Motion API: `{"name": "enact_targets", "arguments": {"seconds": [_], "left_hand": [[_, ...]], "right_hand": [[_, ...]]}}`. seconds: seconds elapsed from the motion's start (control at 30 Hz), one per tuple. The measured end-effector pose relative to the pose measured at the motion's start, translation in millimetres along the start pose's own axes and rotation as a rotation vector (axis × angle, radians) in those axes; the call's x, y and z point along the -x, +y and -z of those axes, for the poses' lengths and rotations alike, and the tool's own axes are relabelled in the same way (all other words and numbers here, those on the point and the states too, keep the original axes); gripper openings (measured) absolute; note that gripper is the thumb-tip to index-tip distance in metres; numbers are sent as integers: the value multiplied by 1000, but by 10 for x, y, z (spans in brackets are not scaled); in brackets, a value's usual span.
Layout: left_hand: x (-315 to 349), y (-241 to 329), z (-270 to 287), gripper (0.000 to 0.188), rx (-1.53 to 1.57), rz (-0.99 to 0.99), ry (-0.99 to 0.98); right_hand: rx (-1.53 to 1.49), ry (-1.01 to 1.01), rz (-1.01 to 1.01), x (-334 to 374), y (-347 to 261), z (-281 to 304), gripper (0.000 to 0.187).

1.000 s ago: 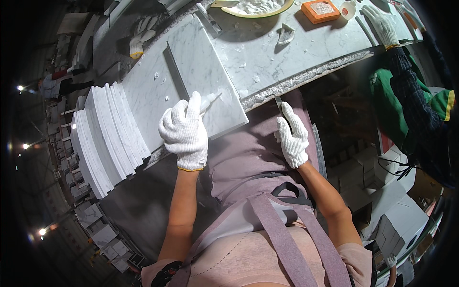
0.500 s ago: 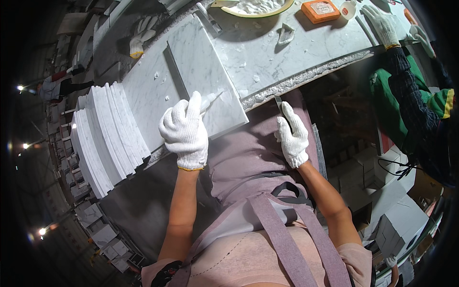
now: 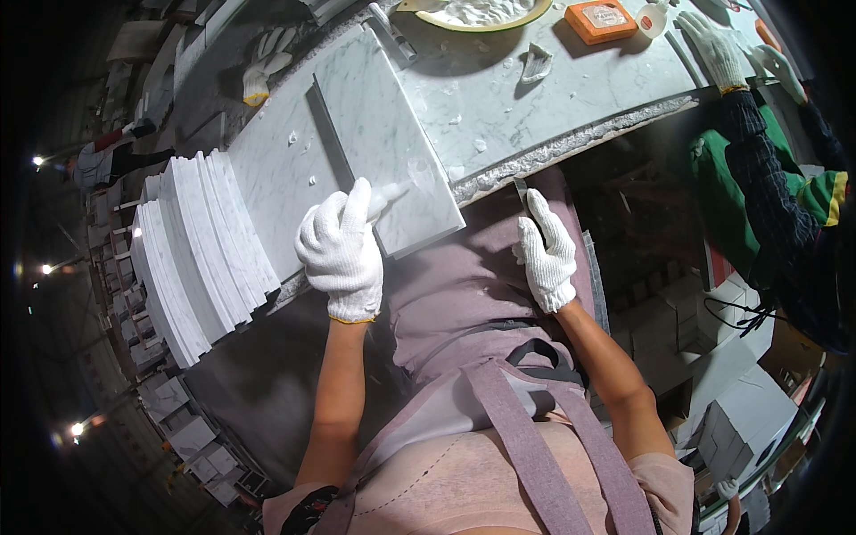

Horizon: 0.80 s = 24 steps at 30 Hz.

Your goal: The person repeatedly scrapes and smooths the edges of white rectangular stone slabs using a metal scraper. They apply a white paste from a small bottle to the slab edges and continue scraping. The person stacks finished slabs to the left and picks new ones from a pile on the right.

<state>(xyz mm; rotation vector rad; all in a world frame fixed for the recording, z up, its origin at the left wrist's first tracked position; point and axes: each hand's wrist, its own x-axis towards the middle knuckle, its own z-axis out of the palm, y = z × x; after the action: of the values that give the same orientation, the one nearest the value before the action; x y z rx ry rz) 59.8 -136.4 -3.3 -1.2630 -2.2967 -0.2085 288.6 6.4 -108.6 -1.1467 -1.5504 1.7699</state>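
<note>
My left hand (image 3: 343,250), in a white knit glove, is closed round a small whitish squeeze bottle (image 3: 383,198). The bottle's thin nozzle points right, over the grey-veined marble slab (image 3: 392,116). A faint glossy patch shows on the slab by the nozzle tip. Beside the hand, a dark straight strip or gap (image 3: 330,129) runs along the marble; I cannot tell which. My right hand (image 3: 547,254), gloved the same way, is closed on a narrow flat blade, like a putty knife (image 3: 522,188), below the bench's rough edge. Its handle is hidden in the glove.
Stacked marble strips (image 3: 201,259) stand at the left. On the bench lie a loose glove (image 3: 266,67), a bowl of white paste (image 3: 486,12), an orange box (image 3: 600,20) and a crumpled scrap (image 3: 536,63). A co-worker's gloved hand (image 3: 713,49) rests at the far right.
My left hand has drawn slightly back toward me, and the bottle's nozzle has shifted a little down with it. My right hand with the putty knife has barely moved.
</note>
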Motion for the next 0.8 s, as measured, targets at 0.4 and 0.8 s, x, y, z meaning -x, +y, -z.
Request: {"name": "enact_targets", "arguments": {"seconds": [0.4,0.8], "left_hand": [[-70,20,45,51,-50,-70,22],[-45,46,34,58,-39,3,-9]], "right_hand": [[23,-14,33,-13,35,12,50],[9,-10,11,-12,18,9,49]]}}
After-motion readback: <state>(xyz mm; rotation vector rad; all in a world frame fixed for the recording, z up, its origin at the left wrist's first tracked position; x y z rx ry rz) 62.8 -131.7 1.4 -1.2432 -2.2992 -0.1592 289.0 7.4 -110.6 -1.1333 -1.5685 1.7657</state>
